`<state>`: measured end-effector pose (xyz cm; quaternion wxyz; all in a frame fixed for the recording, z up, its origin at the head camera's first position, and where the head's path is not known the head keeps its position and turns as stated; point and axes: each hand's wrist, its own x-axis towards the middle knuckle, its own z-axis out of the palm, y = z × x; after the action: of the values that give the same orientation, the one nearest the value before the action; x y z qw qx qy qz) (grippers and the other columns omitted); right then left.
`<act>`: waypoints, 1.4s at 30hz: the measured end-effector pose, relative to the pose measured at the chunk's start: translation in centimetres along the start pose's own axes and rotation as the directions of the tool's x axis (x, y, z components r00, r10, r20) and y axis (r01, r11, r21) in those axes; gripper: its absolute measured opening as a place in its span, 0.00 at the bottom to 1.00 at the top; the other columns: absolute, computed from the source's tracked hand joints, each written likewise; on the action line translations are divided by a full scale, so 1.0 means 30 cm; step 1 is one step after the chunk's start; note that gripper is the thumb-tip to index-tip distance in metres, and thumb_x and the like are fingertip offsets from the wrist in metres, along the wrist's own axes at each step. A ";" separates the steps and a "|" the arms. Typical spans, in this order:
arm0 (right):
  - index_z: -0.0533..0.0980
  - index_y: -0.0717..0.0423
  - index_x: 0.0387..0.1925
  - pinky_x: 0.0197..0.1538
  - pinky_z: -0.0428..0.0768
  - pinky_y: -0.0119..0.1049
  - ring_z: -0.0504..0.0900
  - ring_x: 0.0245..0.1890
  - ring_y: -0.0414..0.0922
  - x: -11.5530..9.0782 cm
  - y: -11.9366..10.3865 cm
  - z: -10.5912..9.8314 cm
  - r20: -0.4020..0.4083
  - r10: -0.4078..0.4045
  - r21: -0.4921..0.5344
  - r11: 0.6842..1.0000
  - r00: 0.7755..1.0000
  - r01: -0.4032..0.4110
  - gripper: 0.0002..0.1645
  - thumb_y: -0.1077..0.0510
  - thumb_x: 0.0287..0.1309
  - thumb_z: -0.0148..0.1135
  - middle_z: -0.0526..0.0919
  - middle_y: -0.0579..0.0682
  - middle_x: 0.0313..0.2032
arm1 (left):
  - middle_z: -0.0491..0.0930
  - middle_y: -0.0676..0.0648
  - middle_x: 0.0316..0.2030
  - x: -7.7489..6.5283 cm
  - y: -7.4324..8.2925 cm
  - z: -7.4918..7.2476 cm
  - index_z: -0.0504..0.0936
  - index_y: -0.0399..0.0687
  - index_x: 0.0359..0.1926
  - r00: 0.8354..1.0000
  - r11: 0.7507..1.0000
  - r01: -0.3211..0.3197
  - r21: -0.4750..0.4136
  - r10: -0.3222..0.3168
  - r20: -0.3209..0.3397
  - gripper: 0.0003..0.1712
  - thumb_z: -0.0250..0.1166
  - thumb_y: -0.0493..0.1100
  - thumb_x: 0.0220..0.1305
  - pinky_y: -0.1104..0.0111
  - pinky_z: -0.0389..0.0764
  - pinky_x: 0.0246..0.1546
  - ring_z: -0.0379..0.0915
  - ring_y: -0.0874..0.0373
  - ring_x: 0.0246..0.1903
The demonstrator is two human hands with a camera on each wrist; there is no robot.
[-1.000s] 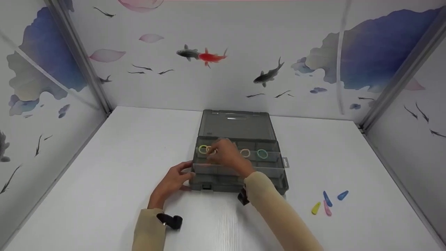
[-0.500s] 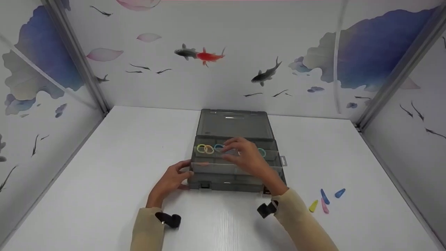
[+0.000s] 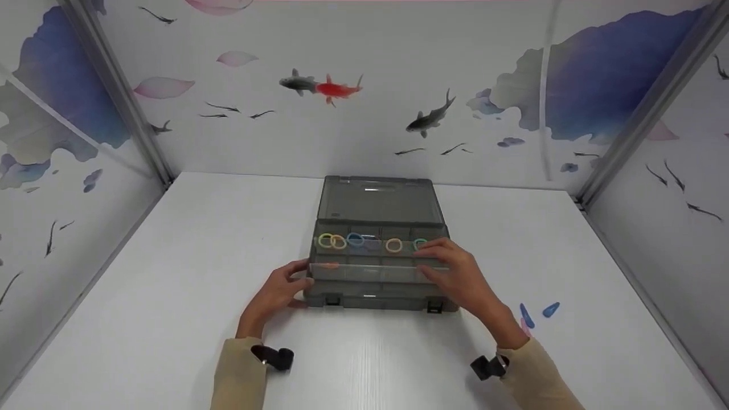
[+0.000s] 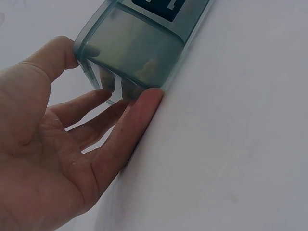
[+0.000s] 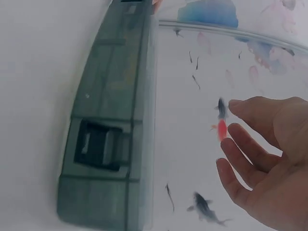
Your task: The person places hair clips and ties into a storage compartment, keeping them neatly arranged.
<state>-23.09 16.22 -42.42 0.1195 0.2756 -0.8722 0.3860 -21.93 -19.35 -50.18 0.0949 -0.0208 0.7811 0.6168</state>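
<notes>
A grey see-through compartment box [image 3: 370, 288] lies on the table with its lid [image 3: 379, 199] folded back. Against its left end rests my left hand [image 3: 279, 290]; in the left wrist view its thumb and fingers hold the front corner. Coloured hair ties lie in the back row: yellow [image 3: 322, 245], light orange [image 3: 343, 246], blue [image 3: 348, 241], peach [image 3: 386, 248] and green [image 3: 416, 245]. Something orange [image 3: 329, 266] shows in a left compartment. Over the right end hovers my right hand [image 3: 464, 279], thumb and fingers apart, holding nothing in the right wrist view. Its fingers partly cover the green tie.
Right of the box, two blue hair clips [image 3: 551, 309] lie on the white table [image 3: 228, 228], with a pink clip [image 3: 525, 327] partly behind my right wrist. Printed panels [image 3: 370, 131] stand behind and at both sides.
My right hand has moved right, from the left compartments to the green hair tie, uncovering the blue tie. The yellow clip is now hidden by my right arm. My left hand stays put.
</notes>
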 end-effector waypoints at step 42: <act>0.77 0.57 0.62 0.52 0.82 0.49 0.75 0.57 0.61 -0.370 0.644 -0.524 0.237 0.574 -0.210 0.818 0.784 -0.536 0.31 0.42 0.65 0.63 0.78 0.66 0.60 | 0.64 0.39 0.73 -0.004 -0.001 -0.003 0.66 0.45 0.73 1.000 1.000 0.003 -0.001 -0.003 -0.003 0.33 0.60 0.40 0.69 0.54 0.87 0.45 0.72 0.43 0.63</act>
<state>-25.14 42.78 -48.24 -0.1108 0.0515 -0.9457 0.3013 -21.82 -19.46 -50.16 0.0946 -0.0233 0.7810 0.6169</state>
